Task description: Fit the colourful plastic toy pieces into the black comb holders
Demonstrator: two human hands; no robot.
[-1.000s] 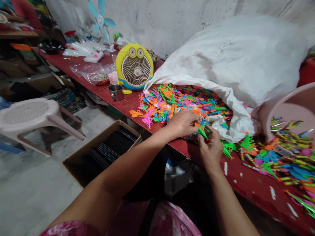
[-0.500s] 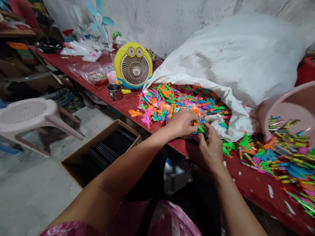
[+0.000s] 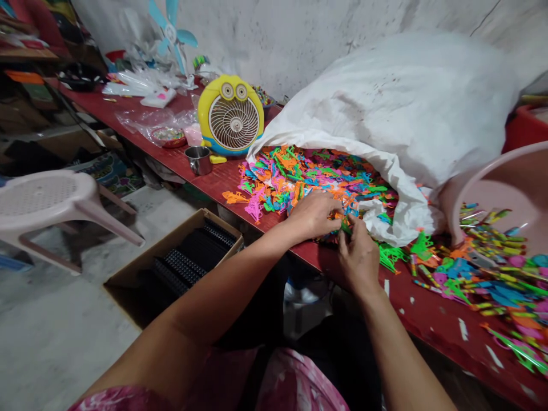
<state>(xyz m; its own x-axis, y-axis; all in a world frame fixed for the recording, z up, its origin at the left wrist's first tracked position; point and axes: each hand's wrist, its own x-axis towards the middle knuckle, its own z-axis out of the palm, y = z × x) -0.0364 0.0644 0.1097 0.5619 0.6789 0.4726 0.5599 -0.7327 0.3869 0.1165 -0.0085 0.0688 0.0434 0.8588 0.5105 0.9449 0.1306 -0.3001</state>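
Green plastic piece (image 3: 345, 226), largely hidden by fingers, was held between two bare hands above the front edge of a red table (image 3: 225, 185). It was pinched narrowly between the thumb and fingers of the right hand (image 3: 361, 257). The left hand (image 3: 311, 216) was placed just beside it, palm down with fingers curled; whether anything was gripped by that hand could not be told. Beyond the hands, a heap of moulded plastic pieces (image 3: 278, 177) in orange, pink, green and blue was spread at the mouth of a white sack (image 3: 398, 108), by which the wall was partly covered. To the right, striped sticks (image 3: 492, 231) were spilled from a tipped pink tub (image 3: 460, 194) and mixed with further coloured pieces. To the left of the heap, a metal mug (image 3: 199, 162) was set near a yellow fan (image 3: 206, 123). Below the table edge, black ribbed items (image 3: 177, 271) were contained in an open cardboard box (image 3: 232, 248).
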